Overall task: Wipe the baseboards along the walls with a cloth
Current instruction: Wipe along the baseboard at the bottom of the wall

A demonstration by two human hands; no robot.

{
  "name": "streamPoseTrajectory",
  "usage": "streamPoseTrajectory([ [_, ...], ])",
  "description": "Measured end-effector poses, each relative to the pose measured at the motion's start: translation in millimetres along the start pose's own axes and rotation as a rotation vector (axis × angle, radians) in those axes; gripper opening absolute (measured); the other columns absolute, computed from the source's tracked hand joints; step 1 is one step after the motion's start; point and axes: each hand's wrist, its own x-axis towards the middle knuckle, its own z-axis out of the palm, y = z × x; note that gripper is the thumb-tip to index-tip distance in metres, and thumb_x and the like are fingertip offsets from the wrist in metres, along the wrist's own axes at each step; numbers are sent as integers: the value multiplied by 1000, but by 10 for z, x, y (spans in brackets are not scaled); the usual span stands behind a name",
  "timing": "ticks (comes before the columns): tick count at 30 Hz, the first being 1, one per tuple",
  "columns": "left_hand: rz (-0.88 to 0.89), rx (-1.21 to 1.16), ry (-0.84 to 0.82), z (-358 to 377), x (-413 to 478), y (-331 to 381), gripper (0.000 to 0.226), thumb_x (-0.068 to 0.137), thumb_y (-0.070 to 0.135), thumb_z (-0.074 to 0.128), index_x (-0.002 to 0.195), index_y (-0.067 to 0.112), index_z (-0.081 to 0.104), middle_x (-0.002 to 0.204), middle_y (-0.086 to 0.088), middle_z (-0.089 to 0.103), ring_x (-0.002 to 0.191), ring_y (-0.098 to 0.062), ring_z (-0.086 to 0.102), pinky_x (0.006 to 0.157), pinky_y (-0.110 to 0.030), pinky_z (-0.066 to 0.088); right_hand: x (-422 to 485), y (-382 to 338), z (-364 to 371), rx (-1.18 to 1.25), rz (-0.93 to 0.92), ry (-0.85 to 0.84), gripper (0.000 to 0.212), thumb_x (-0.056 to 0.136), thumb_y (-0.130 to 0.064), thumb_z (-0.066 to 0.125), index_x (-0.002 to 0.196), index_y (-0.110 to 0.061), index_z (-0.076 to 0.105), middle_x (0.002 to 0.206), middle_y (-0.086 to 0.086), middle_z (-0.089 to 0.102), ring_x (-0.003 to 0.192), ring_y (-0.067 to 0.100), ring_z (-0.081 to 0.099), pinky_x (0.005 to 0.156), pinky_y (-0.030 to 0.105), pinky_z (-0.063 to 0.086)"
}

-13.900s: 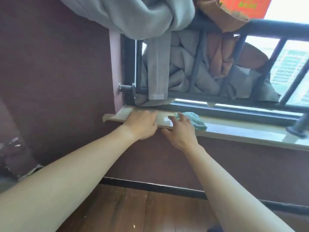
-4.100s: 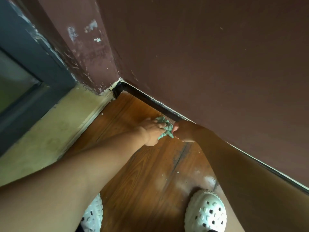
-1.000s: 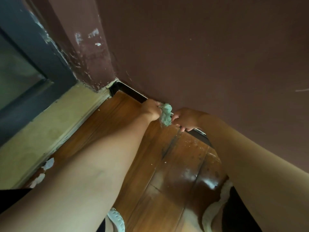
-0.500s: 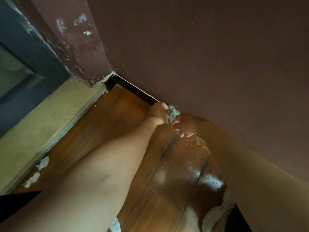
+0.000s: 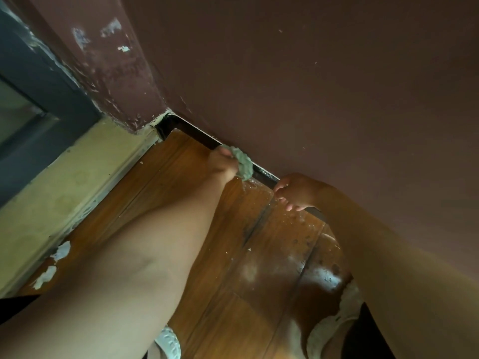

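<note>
cloth (image 5: 243,165): grey-green, balled up, pressed against the black baseboard (image 5: 197,134) at the floor line, a short way out from the corner. The left hand (image 5: 221,164) has its fingers wrapped round it.

The right hand (image 5: 295,190) is further right, just beside the baseboard, with fingers loosely curled and nothing in them. The two hands are apart, with a short bare run of baseboard between them.

Room:
- The wall (image 5: 324,86) is dark maroon, scuffed and chipped on the corner return at left.
- The wood plank floor (image 5: 181,193) is glossy, with pale specks of debris (image 5: 294,216) along the baseboard near the right hand.
- A yellowish sill strip (image 5: 64,182) runs along the floor's left edge, with a dark frame (image 5: 39,73) above it.
- White paint flakes (image 5: 61,251) lie where the sill meets the floor.
- A white perforated shoe (image 5: 168,343) shows at bottom centre, and a second one (image 5: 334,323) at bottom right is partly hidden by the arm.
</note>
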Motion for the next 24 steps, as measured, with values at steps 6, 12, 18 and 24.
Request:
streamPoseTrajectory([
  [6,32,-16,-199,295,-175,-168,34,83,-13,66,81,21,60,91,-6,69,95,-30,73,86,-48,62,21,-5,42,-4,2,17,25,98,-19,54,122,-19,61,108,8,68,84,23,71,86,38,59],
  [12,-9,-210,190,-34,93,-73,23,83,0,70,97,17,67,105,-6,71,102,-26,69,87,-38,60,26,1,3,-21,-28,29,21,99,-21,55,117,-20,64,103,5,72,81,17,73,85,38,60],
  [18,-38,-147,48,86,-3,-1,26,86,-6,65,107,8,64,104,-6,69,98,-22,69,92,-38,60,60,-22,55,-49,-38,26,21,98,-20,53,116,-21,63,105,5,72,83,17,73,87,41,60],
  [24,1,-23,-150,287,-214,-148,24,85,-5,73,90,15,60,97,-4,68,92,-25,72,79,-44,64,59,-49,92,-9,-26,35,21,98,-20,53,117,-22,61,106,5,69,84,20,71,78,33,60],
])
